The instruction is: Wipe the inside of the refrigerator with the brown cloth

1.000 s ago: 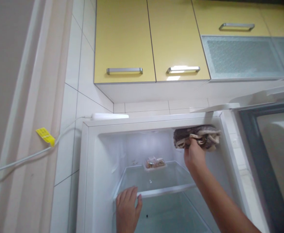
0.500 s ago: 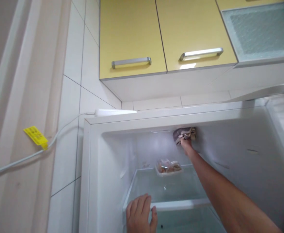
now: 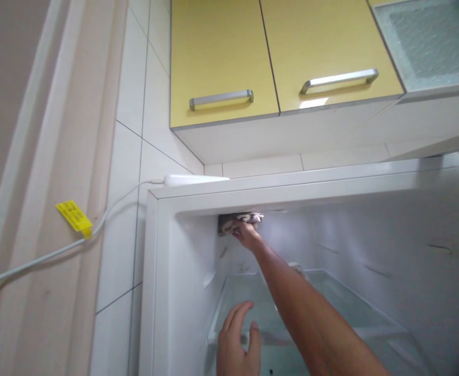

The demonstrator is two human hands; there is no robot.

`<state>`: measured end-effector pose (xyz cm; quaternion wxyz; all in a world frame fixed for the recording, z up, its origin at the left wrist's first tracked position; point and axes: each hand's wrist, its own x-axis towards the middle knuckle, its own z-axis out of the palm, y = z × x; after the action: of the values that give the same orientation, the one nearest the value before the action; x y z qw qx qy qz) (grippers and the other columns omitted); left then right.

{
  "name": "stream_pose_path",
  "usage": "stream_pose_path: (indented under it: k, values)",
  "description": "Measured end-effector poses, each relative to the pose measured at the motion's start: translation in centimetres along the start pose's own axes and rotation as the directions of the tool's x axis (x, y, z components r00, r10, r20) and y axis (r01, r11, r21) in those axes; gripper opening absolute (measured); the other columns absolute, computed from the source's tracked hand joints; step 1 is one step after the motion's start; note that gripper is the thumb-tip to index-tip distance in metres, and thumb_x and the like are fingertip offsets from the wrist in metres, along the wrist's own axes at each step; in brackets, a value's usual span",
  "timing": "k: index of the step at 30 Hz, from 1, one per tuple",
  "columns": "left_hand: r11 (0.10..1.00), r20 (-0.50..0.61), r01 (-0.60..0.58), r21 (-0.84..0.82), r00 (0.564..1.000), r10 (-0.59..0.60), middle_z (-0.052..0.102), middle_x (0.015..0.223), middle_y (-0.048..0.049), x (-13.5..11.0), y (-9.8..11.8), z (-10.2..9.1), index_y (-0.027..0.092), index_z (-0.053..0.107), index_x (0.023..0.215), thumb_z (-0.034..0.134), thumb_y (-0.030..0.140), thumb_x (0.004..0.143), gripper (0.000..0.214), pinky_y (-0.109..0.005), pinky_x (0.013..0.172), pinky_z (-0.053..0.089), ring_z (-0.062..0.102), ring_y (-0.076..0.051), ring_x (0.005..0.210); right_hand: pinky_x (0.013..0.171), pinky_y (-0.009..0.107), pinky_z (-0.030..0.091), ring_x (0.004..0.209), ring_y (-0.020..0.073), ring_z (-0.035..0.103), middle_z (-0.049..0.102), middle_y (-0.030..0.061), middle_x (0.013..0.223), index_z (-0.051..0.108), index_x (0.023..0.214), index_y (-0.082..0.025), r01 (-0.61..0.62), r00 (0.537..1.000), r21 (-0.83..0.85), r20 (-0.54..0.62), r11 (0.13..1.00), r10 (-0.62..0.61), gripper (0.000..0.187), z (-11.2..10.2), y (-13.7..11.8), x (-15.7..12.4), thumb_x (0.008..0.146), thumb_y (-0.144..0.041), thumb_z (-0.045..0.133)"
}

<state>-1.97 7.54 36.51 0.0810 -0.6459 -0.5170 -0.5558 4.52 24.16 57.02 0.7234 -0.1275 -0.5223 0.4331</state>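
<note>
Deep inside the open refrigerator point(image 3: 157, 292), my right hand point(image 3: 248, 235) grips a bunched grey and beige cloth point(image 3: 229, 223). The cloth presses against the upper back wall, close to the left corner. Below and nearer to me, my left hand point(image 3: 237, 342) hovers by the front edge of the glass shelf point(image 3: 327, 292). Its thumb and fingers are apart and curved, with nothing between them. Most of the clear food container point(image 3: 296, 267) on the shelf is hidden behind my right forearm.
Yellow cabinets point(image 3: 224, 57) with metal handles hang above the refrigerator. A white flat device point(image 3: 194, 180) lies on its top, with a white cable point(image 3: 123, 193) running left past a yellow tag point(image 3: 73, 216). Tiled wall and a pale door frame stand on the left.
My right hand has moved the cloth left along the upper back wall, from right of centre to the left corner. My left hand has turned, its fingers now curved and lifted near the shelf edge.
</note>
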Motion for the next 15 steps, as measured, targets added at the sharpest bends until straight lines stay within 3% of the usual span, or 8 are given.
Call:
stream_pose_path:
  k: [2, 4, 6, 9, 11, 13, 15]
  values:
    - [0.942, -0.006, 0.209, -0.264, 0.976, -0.218, 0.065, 0.138, -0.0110, 1.0, 1.5, -0.4, 0.027, 0.063, 0.127, 0.052, 0.045, 0.087, 0.045, -0.047, 0.103, 0.052, 0.060, -0.028, 0.128, 0.085, 0.040, 0.058, 0.101, 0.0198, 0.065, 0.065, 0.0068, 0.118, 0.060, 0.120, -0.016, -0.102, 0.993, 0.102, 0.064, 0.990, 0.096, 0.037, 1.6, 0.0, -0.7, 0.093, -0.042, 0.061]
    - [0.800, 0.025, 0.341, -0.493, 0.925, -0.378, 0.059, 0.145, -0.0119, 2.5, 3.0, -0.7, 0.026, 0.059, 0.130, 0.057, 0.050, 0.084, 0.052, -0.048, 0.111, 0.045, 0.053, -0.029, 0.136, 0.082, 0.038, 0.058, 0.094, 0.0171, 0.066, 0.067, 0.0059, 0.111, 0.062, 0.115, -0.016, -0.200, 0.976, 0.181, 0.118, 0.963, 0.180, 0.034, 2.6, 0.0, -1.2, 0.093, -0.042, 0.060]
    - [0.623, 0.072, 0.404, -0.669, 0.870, -0.487, 0.054, 0.149, -0.0129, 4.5, 4.3, -1.0, 0.024, 0.058, 0.130, 0.061, 0.051, 0.083, 0.055, -0.049, 0.116, 0.040, 0.048, -0.028, 0.141, 0.077, 0.035, 0.058, 0.085, 0.0151, 0.066, 0.069, 0.0034, 0.098, 0.063, 0.106, -0.016, -0.285, 0.954, 0.242, 0.168, 0.927, 0.249, 0.026, 2.9, -0.3, -1.8, 0.091, -0.037, 0.063]
    - [0.396, 0.093, 0.394, -0.829, 0.796, -0.598, 0.051, 0.152, -0.0110, 8.4, 6.2, -1.2, 0.025, 0.058, 0.125, 0.060, 0.051, 0.085, 0.048, -0.050, 0.117, 0.038, 0.043, -0.026, 0.144, 0.072, 0.032, 0.057, 0.079, 0.0170, 0.067, 0.071, -0.0017, 0.078, 0.063, 0.091, -0.020, -0.357, 0.927, 0.304, 0.229, 0.884, 0.296, 0.017, 2.5, -1.2, -3.1, 0.076, -0.026, 0.067]
    - [0.289, 0.119, 0.344, -0.894, 0.802, -0.586, 0.055, 0.148, -0.0068, 11.1, 7.7, -1.1, 0.028, 0.062, 0.119, 0.057, 0.051, 0.088, 0.039, -0.050, 0.116, 0.039, 0.043, -0.023, 0.144, 0.071, 0.033, 0.057, 0.079, 0.0197, 0.068, 0.071, -0.0017, 0.071, 0.063, 0.085, -0.021, -0.389, 0.911, 0.320, 0.276, 0.864, 0.307, 0.018, 2.3, -2.2, -4.3, 0.067, -0.024, 0.065]
    - [0.129, 0.177, 0.272, -0.954, 0.853, -0.490, 0.064, 0.137, -0.0098, 13.7, 9.3, -1.1, 0.023, 0.065, 0.113, 0.056, 0.054, 0.088, 0.040, -0.045, 0.111, 0.046, 0.052, -0.024, 0.136, 0.071, 0.034, 0.057, 0.079, 0.0216, 0.069, 0.072, 0.0010, 0.072, 0.064, 0.081, -0.020, -0.416, 0.892, 0.319, 0.324, 0.851, 0.315, 0.020, 2.1, -3.3, -5.5, 0.062, -0.026, 0.065]
    - [0.035, 0.149, 0.186, -0.982, 0.877, -0.456, 0.071, 0.124, -0.0117, 15.8, 10.7, -1.2, 0.019, 0.067, 0.110, 0.061, 0.050, 0.087, 0.039, -0.039, 0.102, 0.053, 0.063, -0.023, 0.122, 0.072, 0.035, 0.056, 0.081, 0.0223, 0.069, 0.074, 0.0033, 0.077, 0.066, 0.081, -0.020, -0.428, 0.881, 0.311, 0.356, 0.849, 0.313, 0.022, 1.9, -4.8, -6.7, 0.060, -0.028, 0.067]
